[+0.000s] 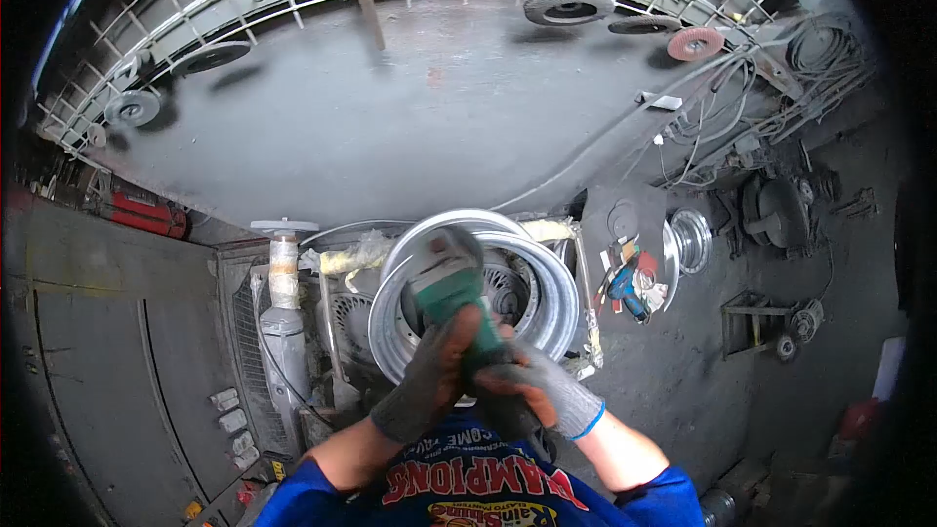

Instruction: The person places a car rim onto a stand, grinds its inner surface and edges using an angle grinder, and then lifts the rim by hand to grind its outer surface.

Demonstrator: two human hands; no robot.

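Observation:
Both of my hands wear grey work gloves with orange-brown palms. I hold a green angle grinder (457,295) over a silver wheel rim (558,298), its blurred disc end pointing away from me. My left hand (429,385) wraps round the grinder's body from the left side. Around its dark rear part closes my right hand (547,385), whose cuff has a blue edge. The grinder overlaps the rim's opening in this view and hides part of it. Under the rim is a frame with padded, taped bars (356,256).
Left of the frame stands a grey tool with a taped neck (283,332). On the right, a blue power tool (628,293) lies among small items, with another rim (691,241) beyond. Grinding discs (569,5) hang on a wire rack along the back, and cables (708,102) hang at right.

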